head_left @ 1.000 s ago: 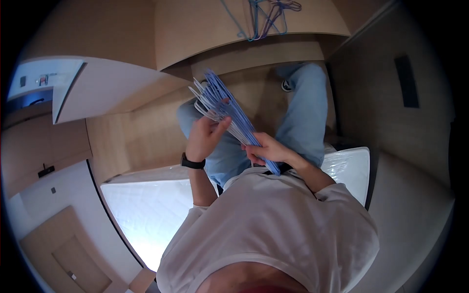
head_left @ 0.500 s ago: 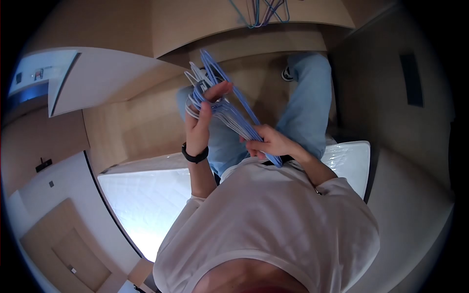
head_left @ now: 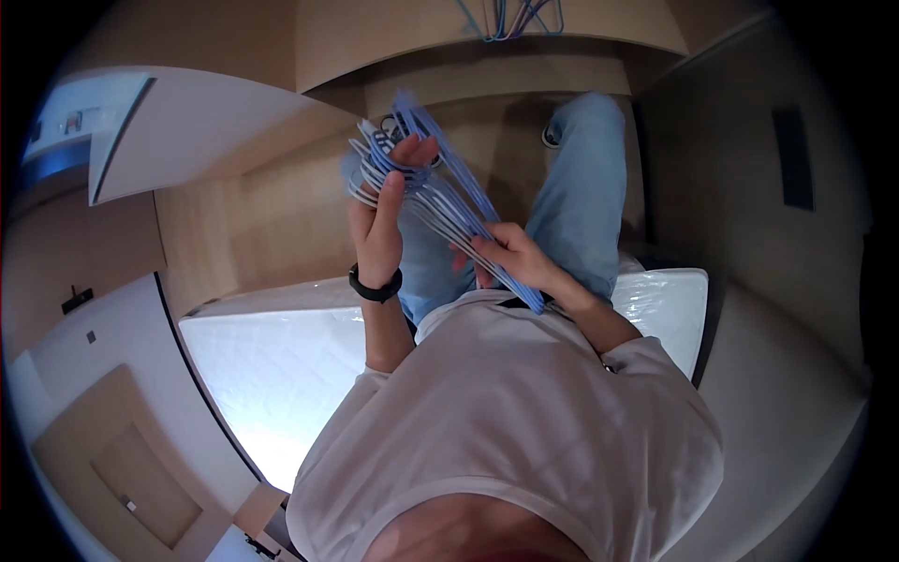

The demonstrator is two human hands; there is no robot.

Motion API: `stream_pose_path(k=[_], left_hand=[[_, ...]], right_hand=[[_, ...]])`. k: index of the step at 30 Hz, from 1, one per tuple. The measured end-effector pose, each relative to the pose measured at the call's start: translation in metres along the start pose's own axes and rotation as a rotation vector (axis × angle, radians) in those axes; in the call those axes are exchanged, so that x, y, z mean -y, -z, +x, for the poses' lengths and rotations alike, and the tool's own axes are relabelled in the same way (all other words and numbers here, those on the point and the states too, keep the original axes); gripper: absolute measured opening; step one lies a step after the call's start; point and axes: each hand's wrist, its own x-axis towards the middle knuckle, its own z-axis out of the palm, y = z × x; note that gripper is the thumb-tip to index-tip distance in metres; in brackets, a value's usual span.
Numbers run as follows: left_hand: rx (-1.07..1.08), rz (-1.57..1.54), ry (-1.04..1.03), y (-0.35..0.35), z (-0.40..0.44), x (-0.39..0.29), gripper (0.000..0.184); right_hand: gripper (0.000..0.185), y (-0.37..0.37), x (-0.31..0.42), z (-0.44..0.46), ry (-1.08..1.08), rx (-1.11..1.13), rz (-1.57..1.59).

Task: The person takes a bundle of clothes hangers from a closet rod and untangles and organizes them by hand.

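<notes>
A bundle of blue and whitish clothes hangers lies slanted in front of my body, partly blurred. My left hand, with a black band on its wrist, is closed round the bundle near the hook end, thumb up. At the other end, close to my waist, my right hand grips the long sides of the hangers. Their lower corner sticks out past its fingers. Part of the bundle is hidden by both hands.
More hangers, blue and purple, lie on the wooden shelf ahead. A plastic-wrapped mattress is beneath me. Its wrapped edge also shows on the right. A dark panel stands to the right, and a wooden door is at the lower left.
The hanger bundle shifts slightly, and its hooks are spread a bit more at my left hand. My right hand moves up a little along it. The view tilts slightly.
</notes>
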Motion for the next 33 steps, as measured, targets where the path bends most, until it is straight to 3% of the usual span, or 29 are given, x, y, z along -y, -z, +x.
stream_pose_path(k=[5, 8, 12, 15, 18, 21, 31, 33], left_hand=[[-0.071, -0.051, -0.04, 0.006, -0.003, 0.012, 0.044], [-0.057, -0.062, -0.082, 0.0, 0.003, -0.002, 0.044], [-0.006, -0.033, -0.089, -0.007, 0.001, -0.007, 0.043], [0.005, 0.023, -0.109, -0.008, -0.003, -0.004, 0.043], [0.019, 0.046, -0.112, -0.006, -0.007, -0.006, 0.039], [0.062, 0.094, -0.07, -0.001, -0.009, -0.012, 0.033], [0.003, 0.124, -0.128, 0.013, -0.016, 0.003, 0.02], [-0.063, 0.133, -0.089, 0.016, -0.024, 0.01, 0.017]], right_hand=[[0.031, 0.011, -0.003, -0.004, -0.022, -0.116, 0.038], [0.032, 0.011, 0.001, -0.002, 0.087, -0.136, 0.108], [0.025, 0.011, 0.005, -0.007, 0.059, -0.149, -0.032], [0.023, 0.006, 0.005, -0.007, -0.044, -0.201, -0.024], [0.02, 0.0, 0.001, -0.008, -0.015, -0.247, 0.006], [0.018, 0.001, -0.005, -0.008, 0.139, -0.274, -0.154], [0.016, -0.015, 0.034, -0.009, 0.28, -0.246, -0.558], [0.015, -0.016, 0.041, -0.011, 0.138, -0.23, -0.626]])
